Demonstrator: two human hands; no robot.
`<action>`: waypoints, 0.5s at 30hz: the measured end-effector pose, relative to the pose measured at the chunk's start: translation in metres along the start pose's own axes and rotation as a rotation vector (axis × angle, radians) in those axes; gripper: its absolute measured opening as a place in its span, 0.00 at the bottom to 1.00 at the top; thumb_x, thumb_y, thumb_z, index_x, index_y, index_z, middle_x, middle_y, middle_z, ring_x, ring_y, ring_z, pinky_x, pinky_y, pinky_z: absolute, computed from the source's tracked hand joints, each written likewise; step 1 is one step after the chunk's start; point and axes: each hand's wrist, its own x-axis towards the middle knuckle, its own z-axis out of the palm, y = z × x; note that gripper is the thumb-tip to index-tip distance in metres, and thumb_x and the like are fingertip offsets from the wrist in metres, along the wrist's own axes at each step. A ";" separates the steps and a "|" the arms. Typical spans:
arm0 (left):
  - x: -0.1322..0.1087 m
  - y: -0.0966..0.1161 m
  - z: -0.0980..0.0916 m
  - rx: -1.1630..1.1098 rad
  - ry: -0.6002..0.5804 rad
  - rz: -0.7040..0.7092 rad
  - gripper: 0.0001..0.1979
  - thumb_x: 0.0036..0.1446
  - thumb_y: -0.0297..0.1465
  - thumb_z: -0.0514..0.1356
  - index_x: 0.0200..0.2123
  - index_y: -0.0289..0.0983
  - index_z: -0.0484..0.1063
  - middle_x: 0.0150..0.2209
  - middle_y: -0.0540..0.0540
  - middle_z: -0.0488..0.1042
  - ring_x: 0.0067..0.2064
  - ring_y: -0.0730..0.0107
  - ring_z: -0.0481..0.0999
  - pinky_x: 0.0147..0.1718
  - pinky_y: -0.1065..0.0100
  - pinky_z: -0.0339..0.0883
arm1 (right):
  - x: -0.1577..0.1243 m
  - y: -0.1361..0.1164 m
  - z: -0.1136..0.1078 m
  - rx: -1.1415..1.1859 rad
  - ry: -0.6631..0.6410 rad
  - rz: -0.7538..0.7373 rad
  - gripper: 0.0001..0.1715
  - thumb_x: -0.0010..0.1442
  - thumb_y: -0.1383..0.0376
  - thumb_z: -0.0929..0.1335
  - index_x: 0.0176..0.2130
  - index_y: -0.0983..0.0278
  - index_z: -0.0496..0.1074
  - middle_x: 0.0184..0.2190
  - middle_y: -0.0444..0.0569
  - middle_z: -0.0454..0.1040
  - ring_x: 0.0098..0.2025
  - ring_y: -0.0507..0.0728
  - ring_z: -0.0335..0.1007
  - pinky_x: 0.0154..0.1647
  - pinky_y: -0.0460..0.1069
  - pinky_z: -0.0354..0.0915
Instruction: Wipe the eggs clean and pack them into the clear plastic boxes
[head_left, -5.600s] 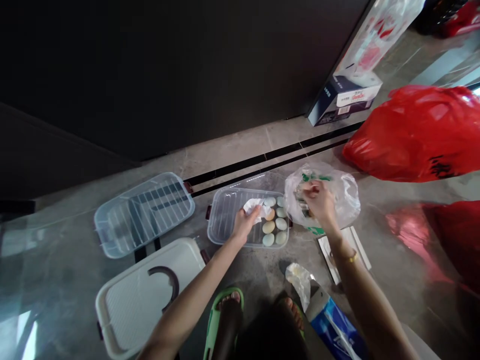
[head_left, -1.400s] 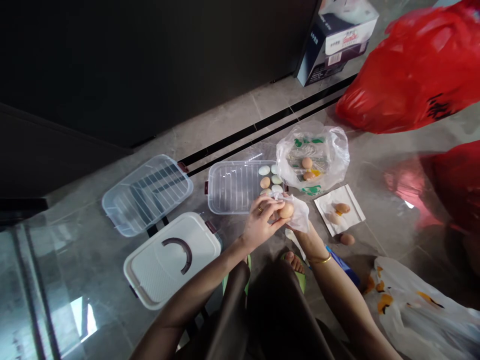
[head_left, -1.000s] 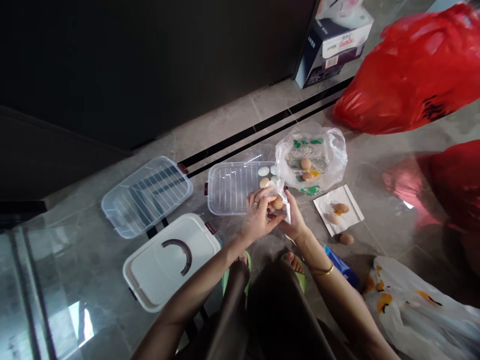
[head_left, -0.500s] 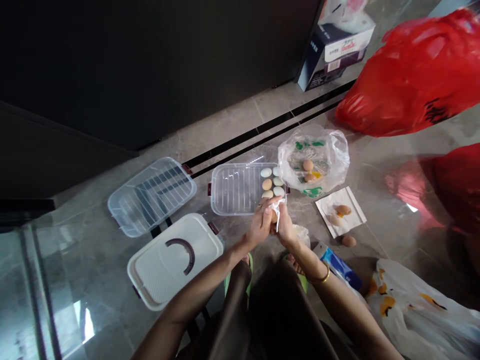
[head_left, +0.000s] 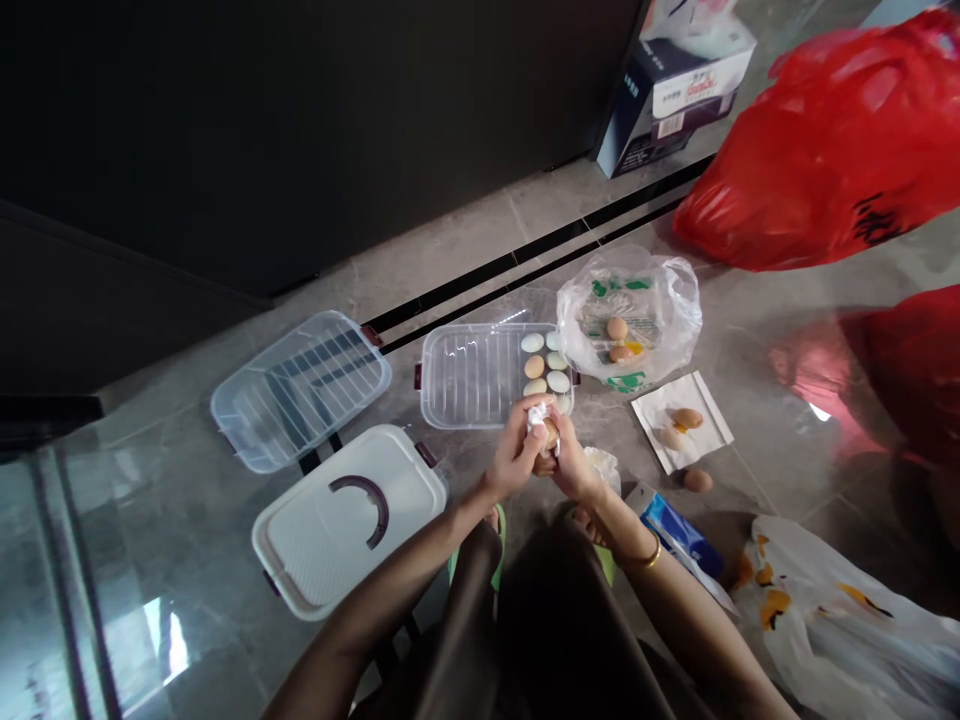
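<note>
My left hand (head_left: 512,452) is closed on a crumpled white tissue (head_left: 537,413), pressed against a brown egg (head_left: 551,433). Fingers of my right hand (head_left: 574,462) wrap the same egg from the other side. Both hands meet over the near right edge of a clear plastic container (head_left: 472,378). Inside its right end, white, greenish and brown eggs (head_left: 534,367) lie in rows. To the right, a thin plastic bag (head_left: 671,310) lies open with two brown eggs, one beside spilled yolk. A white napkin (head_left: 712,425) bears a cracked egg (head_left: 686,419) and a paler egg.
A loose egg (head_left: 697,482) sits on the floor near a blue packet (head_left: 686,535). On the left are another clear container (head_left: 300,390) and a white handled lid (head_left: 315,560). Red bags (head_left: 840,150), a box (head_left: 675,100) and a printed white bag (head_left: 825,610) stand right.
The tissue has shifted left and is bunched under my left fingers, and more of the egg shows between my hands. The things on the floor stay where they were.
</note>
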 end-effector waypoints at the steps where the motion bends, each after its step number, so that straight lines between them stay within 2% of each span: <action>1: -0.002 -0.001 -0.002 -0.028 -0.029 -0.018 0.21 0.68 0.46 0.48 0.56 0.40 0.63 0.51 0.40 0.73 0.51 0.63 0.75 0.51 0.61 0.71 | 0.000 0.000 -0.002 0.010 -0.089 0.083 0.39 0.53 0.28 0.56 0.17 0.56 0.54 0.10 0.37 0.47 0.14 0.48 0.37 0.14 0.47 0.42; 3: -0.008 -0.003 -0.003 -0.046 -0.007 -0.051 0.20 0.68 0.46 0.48 0.53 0.39 0.66 0.46 0.41 0.76 0.44 0.65 0.77 0.44 0.63 0.73 | 0.000 0.003 -0.003 -0.004 -0.229 0.231 0.42 0.49 0.24 0.54 0.14 0.56 0.51 0.09 0.37 0.45 0.13 0.47 0.36 0.14 0.47 0.38; 4: -0.011 -0.005 -0.004 -0.032 0.031 -0.069 0.19 0.68 0.45 0.47 0.49 0.39 0.67 0.42 0.42 0.76 0.41 0.66 0.77 0.42 0.64 0.73 | -0.001 0.006 -0.001 -0.013 -0.257 0.289 0.43 0.48 0.24 0.53 0.14 0.57 0.51 0.09 0.37 0.45 0.13 0.46 0.37 0.14 0.46 0.38; 5: -0.013 -0.007 -0.005 -0.009 0.080 -0.095 0.19 0.69 0.44 0.45 0.46 0.39 0.68 0.39 0.44 0.76 0.39 0.67 0.77 0.40 0.64 0.73 | -0.001 0.009 0.001 -0.030 -0.240 0.321 0.43 0.48 0.24 0.53 0.14 0.57 0.52 0.09 0.37 0.46 0.12 0.46 0.38 0.13 0.46 0.38; 7: -0.017 -0.015 -0.007 0.044 0.199 -0.149 0.18 0.70 0.43 0.43 0.43 0.39 0.67 0.36 0.44 0.75 0.37 0.67 0.76 0.38 0.64 0.73 | -0.002 0.017 0.009 -0.098 -0.102 0.274 0.42 0.51 0.26 0.54 0.18 0.59 0.58 0.10 0.38 0.52 0.12 0.47 0.43 0.13 0.46 0.42; 10: -0.013 -0.031 -0.013 0.070 0.295 -0.183 0.18 0.69 0.44 0.44 0.42 0.39 0.66 0.35 0.45 0.74 0.37 0.66 0.76 0.39 0.63 0.74 | -0.007 0.026 0.017 -0.355 0.079 0.027 0.32 0.56 0.36 0.64 0.32 0.61 0.68 0.18 0.40 0.65 0.18 0.51 0.58 0.19 0.47 0.57; 12: -0.007 -0.042 -0.019 0.068 0.319 -0.189 0.19 0.70 0.45 0.43 0.41 0.39 0.66 0.35 0.45 0.73 0.38 0.66 0.76 0.40 0.63 0.74 | -0.010 0.027 0.016 -0.560 0.153 -0.182 0.26 0.56 0.45 0.70 0.43 0.61 0.69 0.29 0.45 0.72 0.25 0.54 0.66 0.27 0.50 0.66; 15: 0.001 -0.049 -0.024 0.072 0.298 -0.211 0.19 0.71 0.43 0.41 0.42 0.40 0.66 0.37 0.44 0.73 0.41 0.66 0.77 0.43 0.63 0.74 | -0.011 0.020 0.006 -0.779 0.179 -0.505 0.21 0.59 0.57 0.70 0.51 0.60 0.69 0.43 0.54 0.73 0.38 0.59 0.71 0.41 0.57 0.71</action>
